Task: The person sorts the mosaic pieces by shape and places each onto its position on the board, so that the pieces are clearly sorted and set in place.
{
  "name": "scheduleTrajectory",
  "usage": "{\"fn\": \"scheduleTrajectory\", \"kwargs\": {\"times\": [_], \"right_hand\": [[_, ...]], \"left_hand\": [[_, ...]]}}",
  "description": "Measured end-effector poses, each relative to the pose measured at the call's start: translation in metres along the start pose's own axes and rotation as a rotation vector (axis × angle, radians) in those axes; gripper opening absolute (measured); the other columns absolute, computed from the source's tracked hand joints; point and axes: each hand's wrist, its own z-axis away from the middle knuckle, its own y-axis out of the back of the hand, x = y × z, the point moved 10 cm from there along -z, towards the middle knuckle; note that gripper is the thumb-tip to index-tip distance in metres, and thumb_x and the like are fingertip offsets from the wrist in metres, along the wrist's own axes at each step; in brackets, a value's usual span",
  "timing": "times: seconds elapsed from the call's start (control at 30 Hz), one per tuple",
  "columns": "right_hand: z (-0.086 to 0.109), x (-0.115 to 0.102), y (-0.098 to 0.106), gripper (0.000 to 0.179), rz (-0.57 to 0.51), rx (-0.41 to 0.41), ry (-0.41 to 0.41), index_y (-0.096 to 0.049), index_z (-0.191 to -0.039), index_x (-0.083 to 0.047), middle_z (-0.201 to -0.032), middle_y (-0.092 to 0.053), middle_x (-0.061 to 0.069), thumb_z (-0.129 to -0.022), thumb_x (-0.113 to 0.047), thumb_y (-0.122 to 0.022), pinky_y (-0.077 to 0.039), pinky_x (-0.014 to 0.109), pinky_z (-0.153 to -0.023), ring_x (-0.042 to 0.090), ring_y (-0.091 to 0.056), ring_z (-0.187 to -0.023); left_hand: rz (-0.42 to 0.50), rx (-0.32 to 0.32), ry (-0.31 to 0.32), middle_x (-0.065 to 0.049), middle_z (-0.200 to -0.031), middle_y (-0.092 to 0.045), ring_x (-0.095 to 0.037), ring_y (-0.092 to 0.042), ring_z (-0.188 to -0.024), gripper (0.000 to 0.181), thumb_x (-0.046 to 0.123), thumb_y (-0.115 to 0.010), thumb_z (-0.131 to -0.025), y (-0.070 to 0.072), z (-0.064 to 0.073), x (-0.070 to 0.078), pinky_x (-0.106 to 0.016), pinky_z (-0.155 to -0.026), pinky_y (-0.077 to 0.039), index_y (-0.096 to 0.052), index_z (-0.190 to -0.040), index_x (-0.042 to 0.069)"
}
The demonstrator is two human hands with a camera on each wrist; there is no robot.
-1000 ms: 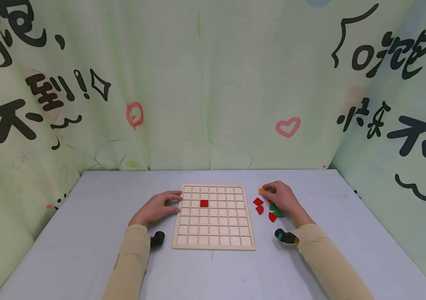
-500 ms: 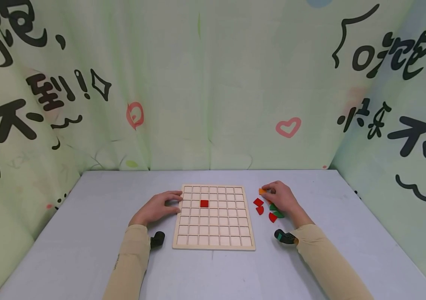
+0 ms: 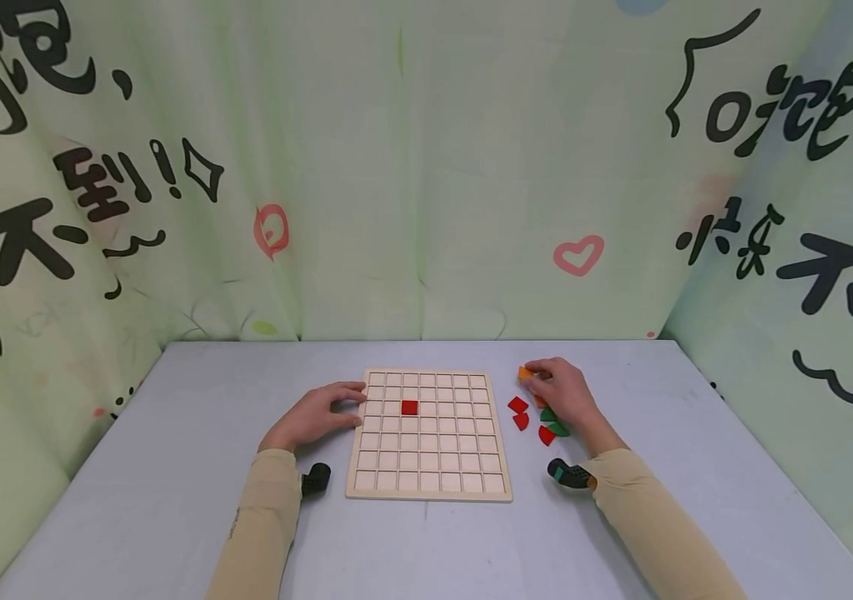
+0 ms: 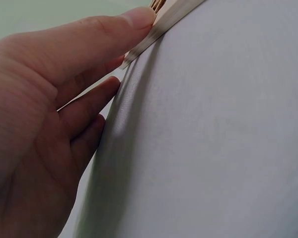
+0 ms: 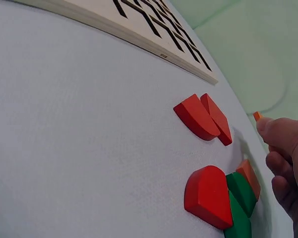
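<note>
A wooden grid board (image 3: 504, 479) lies on the table, with a red square block (image 3: 409, 407) in one of its cells. At the board's left edge rests my left hand (image 3: 313, 414), its fingers and thumb fairly straight; the left wrist view has the thumb's tip on the board's rim. Right of the board, my right hand (image 3: 563, 389) pinches a small orange block (image 3: 524, 372) between thumb and fingers, above the loose blocks. Most of the orange block is hidden by the thumb in the right wrist view.
Two red blocks (image 5: 196, 118) lie close together beside the board. Nearer me, a rounded red block (image 5: 207, 196) lies against green blocks (image 5: 242, 191), with another orange block (image 5: 249, 177) behind them. A printed curtain (image 3: 426, 208) surrounds the white table (image 3: 426, 550).
My right hand has lifted slightly with the orange block, which has risen from its earlier spot; the orange block under the hand shows more. The left hand and board have stayed put.
</note>
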Motion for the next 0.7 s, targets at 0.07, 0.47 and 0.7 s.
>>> {"fn": "scheduleTrajectory", "kwargs": {"times": [0.07, 0.47, 0.7], "right_hand": [[0.000, -0.003, 0.002, 0.038, -0.011, 0.014, 0.004, -0.061, -0.129, -0.001, -0.124, -0.055, 0.020, -0.096, -0.019, -0.064, -0.054, 0.044, -0.090, 0.034, -0.054, -0.110], [-0.001, -0.025, 0.003, 0.036, -0.047, 0.032, 0.023, -0.063, -0.129, -0.005, -0.126, -0.054, 0.018, -0.096, -0.020, -0.065, -0.057, 0.040, -0.084, 0.033, -0.055, -0.110], [0.000, -0.041, -0.002, 0.035, -0.060, 0.021, 0.030, -0.064, -0.126, -0.004, -0.125, -0.056, 0.017, -0.094, -0.019, -0.067, -0.056, 0.042, -0.088, 0.033, -0.057, -0.110]], "left_hand": [[0.000, -0.001, -0.003, -0.003, -0.147, -0.049, -0.030, -0.034, -0.142, 0.041, 0.018, -0.075, -0.087, 0.000, 0.000, 0.001, -0.049, -0.116, -0.029, -0.066, -0.125, 0.008], [0.008, 0.004, 0.003, -0.002, -0.147, -0.049, -0.029, -0.034, -0.141, 0.041, 0.018, -0.076, -0.086, 0.000, 0.001, 0.000, -0.048, -0.116, -0.029, -0.067, -0.125, 0.008], [0.004, 0.009, -0.004, -0.002, -0.146, -0.049, -0.028, -0.035, -0.141, 0.041, 0.018, -0.076, -0.086, 0.001, 0.000, 0.000, -0.047, -0.116, -0.030, -0.067, -0.124, 0.008]]}}
